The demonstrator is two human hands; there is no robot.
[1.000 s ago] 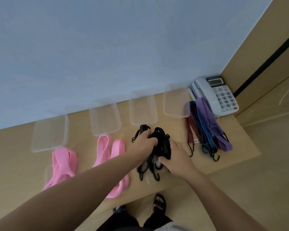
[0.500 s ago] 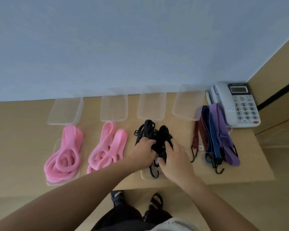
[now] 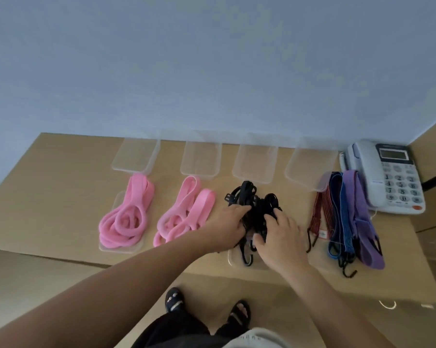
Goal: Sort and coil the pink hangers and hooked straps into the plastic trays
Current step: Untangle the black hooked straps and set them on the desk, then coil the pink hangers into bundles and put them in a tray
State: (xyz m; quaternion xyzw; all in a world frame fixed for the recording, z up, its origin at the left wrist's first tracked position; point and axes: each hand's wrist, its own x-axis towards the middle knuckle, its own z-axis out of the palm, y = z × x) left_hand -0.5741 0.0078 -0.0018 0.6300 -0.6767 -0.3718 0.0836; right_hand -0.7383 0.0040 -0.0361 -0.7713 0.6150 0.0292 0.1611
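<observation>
Plainly, both grips were on the black hooked straps (image 3: 254,204), a tangled bundle lying on the tan surface (image 3: 48,197) near its front edge and partly over a clear front tray (image 3: 233,261). The left grip (image 3: 227,224) held the bundle's left side, its fingers laid and curled onto the cords. The right grip (image 3: 279,234) closed over the right side, with the thumb low near a hook that pointed toward the front edge.

Left of the bundle lay two pink coils. The far-left pink coil (image 3: 124,222) sat on a shallow tray (image 3: 106,248). The second pink coil (image 3: 184,217) lay just beside the left forearm; whether a tray lay under it could not be told.

Four clear back trays (image 3: 136,156) stood in a row against the blue wall (image 3: 212,71). To the right, a red strap (image 3: 320,214), a blue strap (image 3: 337,209) and a purple strap (image 3: 360,214) lay side by side, hooks toward the front edge. A white telephone (image 3: 387,177) sat just beside them.
</observation>
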